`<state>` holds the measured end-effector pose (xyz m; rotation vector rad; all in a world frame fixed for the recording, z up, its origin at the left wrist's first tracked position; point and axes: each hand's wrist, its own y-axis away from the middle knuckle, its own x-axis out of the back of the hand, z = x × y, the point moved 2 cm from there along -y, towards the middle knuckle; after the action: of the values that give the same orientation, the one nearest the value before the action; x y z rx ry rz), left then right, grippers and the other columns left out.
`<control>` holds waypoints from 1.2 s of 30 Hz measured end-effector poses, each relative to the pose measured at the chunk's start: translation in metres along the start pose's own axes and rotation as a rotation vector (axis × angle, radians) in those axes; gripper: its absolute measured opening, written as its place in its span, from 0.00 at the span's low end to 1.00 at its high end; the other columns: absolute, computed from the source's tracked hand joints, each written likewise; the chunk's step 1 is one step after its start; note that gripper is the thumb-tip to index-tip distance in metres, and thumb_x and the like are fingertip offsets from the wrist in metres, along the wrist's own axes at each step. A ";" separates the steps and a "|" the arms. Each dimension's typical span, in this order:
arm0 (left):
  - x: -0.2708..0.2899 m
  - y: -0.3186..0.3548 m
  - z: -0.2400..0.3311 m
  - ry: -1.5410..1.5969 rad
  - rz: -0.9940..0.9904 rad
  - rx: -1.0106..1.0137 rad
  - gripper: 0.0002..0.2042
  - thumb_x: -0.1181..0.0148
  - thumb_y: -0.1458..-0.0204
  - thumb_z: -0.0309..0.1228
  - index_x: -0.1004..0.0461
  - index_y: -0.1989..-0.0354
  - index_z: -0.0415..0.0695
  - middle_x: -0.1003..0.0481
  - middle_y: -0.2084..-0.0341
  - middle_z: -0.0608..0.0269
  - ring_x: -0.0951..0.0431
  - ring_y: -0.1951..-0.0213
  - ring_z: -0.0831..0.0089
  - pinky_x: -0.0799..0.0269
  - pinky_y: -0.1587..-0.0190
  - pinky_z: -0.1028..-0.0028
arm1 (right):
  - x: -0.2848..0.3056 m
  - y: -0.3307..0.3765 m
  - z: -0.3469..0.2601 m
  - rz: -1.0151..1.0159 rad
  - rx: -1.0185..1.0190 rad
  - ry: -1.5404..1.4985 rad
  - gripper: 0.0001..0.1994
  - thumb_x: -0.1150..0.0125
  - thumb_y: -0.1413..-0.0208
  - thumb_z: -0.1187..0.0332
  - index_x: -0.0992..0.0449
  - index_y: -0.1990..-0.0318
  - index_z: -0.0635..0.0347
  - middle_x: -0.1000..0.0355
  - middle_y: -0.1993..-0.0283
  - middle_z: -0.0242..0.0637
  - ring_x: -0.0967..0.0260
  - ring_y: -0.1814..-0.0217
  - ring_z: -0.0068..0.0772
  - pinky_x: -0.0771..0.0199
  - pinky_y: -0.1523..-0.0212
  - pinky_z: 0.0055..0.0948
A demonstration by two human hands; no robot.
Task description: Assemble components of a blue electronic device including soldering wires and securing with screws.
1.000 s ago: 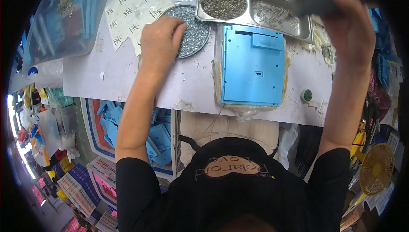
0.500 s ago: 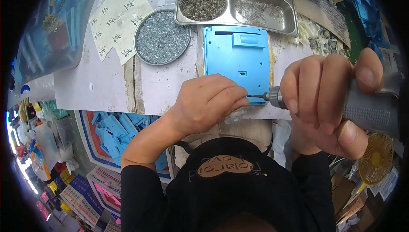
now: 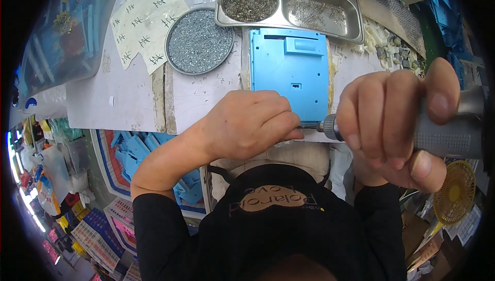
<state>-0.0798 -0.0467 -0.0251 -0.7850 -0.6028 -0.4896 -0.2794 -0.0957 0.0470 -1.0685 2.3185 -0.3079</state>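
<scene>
My right hand [image 3: 394, 116] is wrapped round a grey electric screwdriver [image 3: 448, 131], which lies nearly level and points left. Its bit reaches the fingertips of my left hand [image 3: 252, 125], at the near edge of a flat blue plastic housing [image 3: 289, 75]. The left fingers are curled closed round the bit's tip; whatever they pinch there is hidden. On the table, the housing shows a raised block at its far end and a small slot in the middle.
Beyond the housing stands a metal compartment tray [image 3: 286, 29] of small metal parts. A round dish [image 3: 201, 41] of silvery screws sits left of it, by a paper sheet [image 3: 147, 23]. Blue parts fill a crate [image 3: 111, 178] below the table. A yellow fan [image 3: 454, 193] is at right.
The screwdriver's bit has come slightly toward me, to the housing's near edge. My left hand has shifted a little left and nearer, its fingers still closed.
</scene>
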 end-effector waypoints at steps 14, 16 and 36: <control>0.010 -0.007 -0.008 -0.015 -0.126 0.208 0.07 0.39 0.42 0.31 0.27 0.70 0.43 0.28 0.74 0.60 0.22 0.70 0.64 0.28 0.72 0.66 | -0.012 0.016 0.004 0.321 -0.100 0.122 0.21 0.34 0.46 0.62 0.36 0.48 0.49 0.37 0.77 0.21 0.38 0.78 0.19 0.30 0.65 0.27; 0.006 0.003 -0.013 0.117 -0.074 0.445 0.07 0.40 0.40 0.30 0.25 0.68 0.41 0.25 0.73 0.59 0.22 0.70 0.66 0.28 0.71 0.69 | -0.006 0.032 0.009 0.370 -0.081 0.155 0.20 0.34 0.46 0.61 0.35 0.49 0.50 0.38 0.78 0.22 0.39 0.78 0.20 0.31 0.66 0.27; 0.036 0.045 -0.063 0.362 0.435 0.895 0.06 0.41 0.37 0.26 0.20 0.60 0.36 0.25 0.80 0.67 0.30 0.81 0.84 0.36 0.77 0.82 | 0.012 0.083 0.031 0.176 0.053 0.226 0.19 0.42 0.44 0.74 0.37 0.46 0.59 0.35 0.71 0.33 0.38 0.71 0.25 0.33 0.67 0.30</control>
<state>-0.0065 -0.0739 -0.0588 0.0446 -0.2444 0.0677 -0.3196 -0.0500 -0.0179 -0.8329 2.5688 -0.4384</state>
